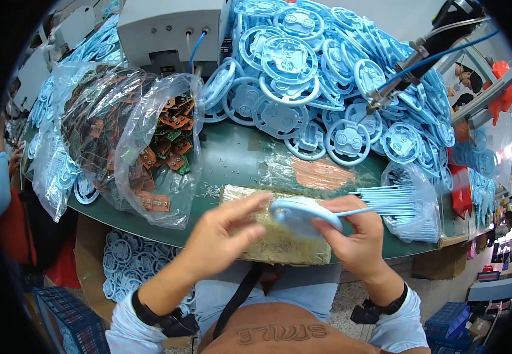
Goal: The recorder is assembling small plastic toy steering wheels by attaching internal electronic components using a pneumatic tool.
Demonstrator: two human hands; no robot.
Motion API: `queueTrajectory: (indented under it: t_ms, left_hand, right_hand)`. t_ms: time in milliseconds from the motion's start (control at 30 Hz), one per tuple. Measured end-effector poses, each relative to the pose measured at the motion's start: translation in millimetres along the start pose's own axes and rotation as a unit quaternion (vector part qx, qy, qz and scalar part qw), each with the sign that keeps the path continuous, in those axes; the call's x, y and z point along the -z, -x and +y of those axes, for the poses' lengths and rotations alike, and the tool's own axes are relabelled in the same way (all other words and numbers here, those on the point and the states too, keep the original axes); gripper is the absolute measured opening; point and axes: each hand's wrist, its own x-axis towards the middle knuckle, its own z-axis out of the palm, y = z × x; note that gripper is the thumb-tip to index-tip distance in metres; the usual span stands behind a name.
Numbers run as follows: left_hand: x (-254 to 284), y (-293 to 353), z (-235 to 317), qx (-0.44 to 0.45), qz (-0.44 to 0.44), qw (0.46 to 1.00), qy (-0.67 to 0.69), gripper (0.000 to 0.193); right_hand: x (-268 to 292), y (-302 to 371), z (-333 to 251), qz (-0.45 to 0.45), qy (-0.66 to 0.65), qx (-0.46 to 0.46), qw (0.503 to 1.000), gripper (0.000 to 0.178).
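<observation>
My right hand (356,239) grips a light-blue round plastic part (304,216) by its right edge, tilted over a tape-wrapped block (285,245). A thin light-blue stick (355,212) passes between the same fingers; whether it is joined to the part I cannot tell. My left hand (223,236) hovers just left of the part, thumb and fingers apart with nothing between them. The part is partly blurred. Beyond the right hand, a clear bag (430,221) holds a bundle of similar light-blue sticks (391,200).
A large heap of light-blue round plastic parts (288,59) covers the back of the green table (226,147). Clear bags with circuit boards (176,118) stand at left. A metal-tipped tool on an arm (385,94) hangs at right. Below the table is a carton (90,253) of parts.
</observation>
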Motion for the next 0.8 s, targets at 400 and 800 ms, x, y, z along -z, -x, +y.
queueTrajectory:
  t_ms: [400,800]
  left_hand:
    - [-26,-24,-4,-0.169,-0.205,0.851,-0.453,0.094]
    - [-2,-36,-16,-0.162,-0.221,0.891,-0.363,0.094]
  right_hand:
    - [8,17,14,-0.148,0.281,0.277,0.907,0.029]
    - [148,-149,-51,0.023,-0.087,0.162,0.983,0.056]
